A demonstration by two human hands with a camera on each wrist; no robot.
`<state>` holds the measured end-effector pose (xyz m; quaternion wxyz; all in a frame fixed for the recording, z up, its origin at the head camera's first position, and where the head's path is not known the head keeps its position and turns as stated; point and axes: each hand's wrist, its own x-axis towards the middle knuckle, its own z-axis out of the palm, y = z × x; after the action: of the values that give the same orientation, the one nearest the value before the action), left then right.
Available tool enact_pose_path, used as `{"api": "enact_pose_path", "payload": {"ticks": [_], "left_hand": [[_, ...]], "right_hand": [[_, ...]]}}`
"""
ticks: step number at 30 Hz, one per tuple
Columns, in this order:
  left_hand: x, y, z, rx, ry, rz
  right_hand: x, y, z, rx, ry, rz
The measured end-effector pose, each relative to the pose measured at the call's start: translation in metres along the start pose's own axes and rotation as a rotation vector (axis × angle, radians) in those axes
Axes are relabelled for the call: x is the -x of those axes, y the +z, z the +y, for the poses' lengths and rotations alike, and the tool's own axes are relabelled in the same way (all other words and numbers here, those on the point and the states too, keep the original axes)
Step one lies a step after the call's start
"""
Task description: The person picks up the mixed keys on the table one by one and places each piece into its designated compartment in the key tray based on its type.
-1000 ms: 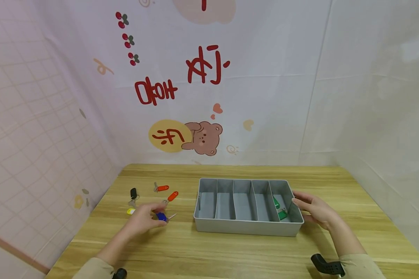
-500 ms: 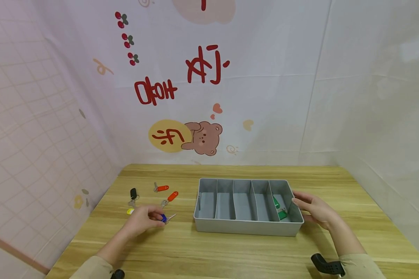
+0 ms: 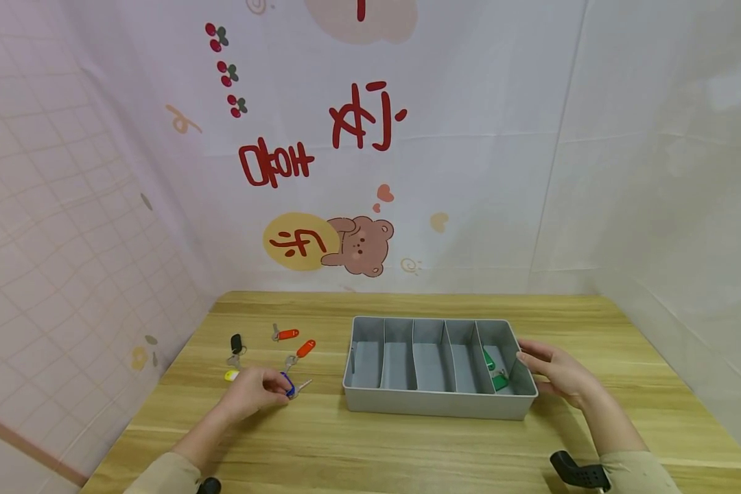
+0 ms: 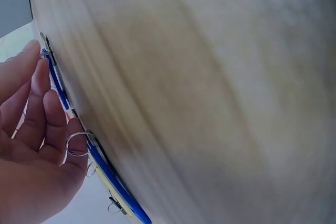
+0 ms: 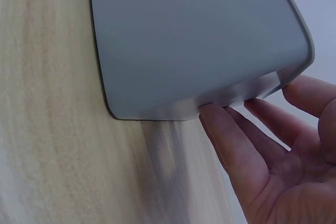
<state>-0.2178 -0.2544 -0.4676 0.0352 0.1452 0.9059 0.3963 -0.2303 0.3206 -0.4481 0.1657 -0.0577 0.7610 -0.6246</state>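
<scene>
My left hand (image 3: 256,392) pinches a blue key tag (image 3: 289,385) low over the table, its key pointing right. In the left wrist view, thumb and index finger meet near the ring end of that tag (image 4: 59,85); a second blue tag (image 4: 115,182) with a ring lies under the hand, beside a yellow tag (image 4: 122,199). With fairly straight fingers, my right hand (image 3: 562,374) touches the right end of a grey divided tray (image 3: 432,401). Its thumb rests at the rim, the other fingertips against the outer wall (image 5: 199,40).
Green key tags (image 3: 499,381) lie in the tray's rightmost compartment. Two orange-red key tags (image 3: 288,334) (image 3: 306,348), a black key fob (image 3: 236,343) and a yellow tag (image 3: 230,375) lie around the left hand. A printed cloth (image 3: 469,206) hangs behind the wooden table (image 3: 407,453).
The left fingers have closed in on the blue key tag, which has shifted slightly and now stands tilted on edge. The right hand and the tray have not moved.
</scene>
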Motion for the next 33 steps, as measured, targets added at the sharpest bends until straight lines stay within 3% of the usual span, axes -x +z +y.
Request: {"api": "enact_pose_path", "payload": {"ticks": [11,33], "left_hand": [[0.0022,0.0013,0.0043,-0.012,0.018,0.017],[-0.0027,-0.0034,0.0039,-0.018,-0.045,0.087]], "right_hand": [[0.0006,-0.0007,0.0008,-0.007,-0.008,-0.001],[0.0014,0.0004,0.0018,0.012,-0.003,0.005]]}}
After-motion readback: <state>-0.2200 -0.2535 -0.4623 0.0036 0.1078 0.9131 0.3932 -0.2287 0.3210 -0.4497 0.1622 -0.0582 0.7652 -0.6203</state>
